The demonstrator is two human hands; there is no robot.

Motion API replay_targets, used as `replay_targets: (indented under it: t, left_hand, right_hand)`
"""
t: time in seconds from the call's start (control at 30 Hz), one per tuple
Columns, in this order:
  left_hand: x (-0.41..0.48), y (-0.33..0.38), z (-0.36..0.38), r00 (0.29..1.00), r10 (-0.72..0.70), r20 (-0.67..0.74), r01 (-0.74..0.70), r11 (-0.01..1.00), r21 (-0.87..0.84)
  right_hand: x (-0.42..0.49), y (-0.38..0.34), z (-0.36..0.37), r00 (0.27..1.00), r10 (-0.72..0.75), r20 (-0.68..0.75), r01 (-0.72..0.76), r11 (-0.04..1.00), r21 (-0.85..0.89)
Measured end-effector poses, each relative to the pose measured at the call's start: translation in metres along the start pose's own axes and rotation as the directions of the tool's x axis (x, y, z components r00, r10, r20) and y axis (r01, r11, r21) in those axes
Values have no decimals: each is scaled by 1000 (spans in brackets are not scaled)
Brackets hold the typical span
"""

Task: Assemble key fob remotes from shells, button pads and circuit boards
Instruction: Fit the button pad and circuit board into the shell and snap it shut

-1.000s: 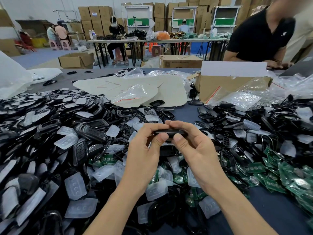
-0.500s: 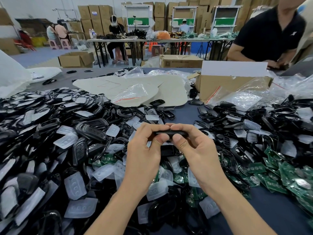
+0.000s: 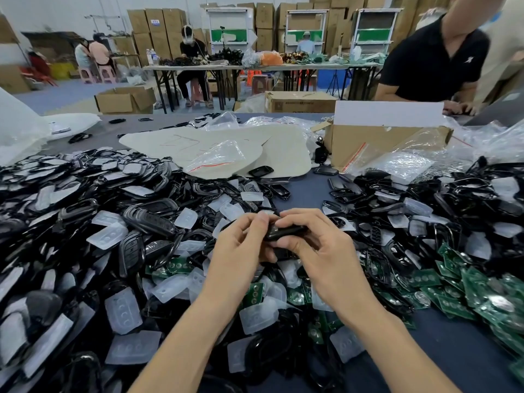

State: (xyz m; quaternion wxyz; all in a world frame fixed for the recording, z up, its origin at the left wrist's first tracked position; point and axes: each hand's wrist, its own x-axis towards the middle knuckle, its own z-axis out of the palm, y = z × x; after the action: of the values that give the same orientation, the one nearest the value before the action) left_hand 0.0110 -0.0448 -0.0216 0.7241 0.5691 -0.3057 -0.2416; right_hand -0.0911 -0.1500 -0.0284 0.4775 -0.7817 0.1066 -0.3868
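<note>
Since a second ago the black key fob [image 3: 279,233] is no longer lying level and edge-on between the fingertips; it is tilting, its left end dipping lower, and the two hands are sitting closer together around it. It is being held in the air just above the middle of the heap. The left hand [image 3: 241,251] is pinching the fob's left end with thumb and curled fingers, while the right hand [image 3: 320,248] is curling its fingers over the top and pressing its thumb in from below. Beneath the hands, translucent button pads [image 3: 107,236] are lying mixed among black shells [image 3: 150,219] spreading far to the left. Green circuit boards [image 3: 482,290] are piling up to the right on the dark table [image 3: 453,350]. Farther back, a cardboard box [image 3: 368,143] is standing among clear plastic bags [image 3: 218,157], with a person in a black shirt [image 3: 433,61] leaning at the far edge.
</note>
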Motion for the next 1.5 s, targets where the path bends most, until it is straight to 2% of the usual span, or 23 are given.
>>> replay_targets:
  t: [0.07,0.13,0.2,0.27,0.5,0.63,0.87,0.97,1.03,1.2,1.33,1.5]
  left_hand:
    - [-5,-2,2,976,208,70,-220,937,272]
    - [-7,-4,3,930,331,160,-368,834,411]
    - [-5,-7,0,874,451,182,-475,712,518]
    - [-3,-10,-5,830,515,213,-524,589,616]
    - [-3,-13,-7,782,534,321,-545,337,768]
    - [-5,-10,-7,784,543,300,-533,341,774]
    - [-8,-8,-4,797,526,298,-512,324,796]
    - [-7,-9,-3,818,504,278,-487,348,801]
    - [-6,-10,-3,831,485,274,-467,340,816]
    - [-5,-9,-7,860,376,346,-455,255,853]
    - [-5,-6,-10,866,326,379,-467,260,845]
    - [-8,-4,-5,874,386,297,-423,300,855]
  right_hand:
    - [0,0,-2,998,18,-63,-13,997,78]
    - [0,-2,-6,994,54,-98,-35,981,190]
    - [0,-3,-8,992,70,-103,-44,971,236]
    - [-1,-3,-6,994,63,-88,-43,977,210]
    - [-2,0,-1,993,-98,-64,90,989,-121]
    - [-5,2,5,985,-135,-104,113,973,-199]
    - [-7,2,11,986,-91,-142,65,983,-173]
    - [-5,1,7,991,-51,-126,41,996,-79]
    - [-4,2,5,993,-37,-108,29,997,-77]
    - [-5,5,5,983,-175,-47,157,950,-270]
    - [-6,10,4,969,-247,17,240,917,-318]
    - [-8,7,7,971,-234,-39,211,928,-308]
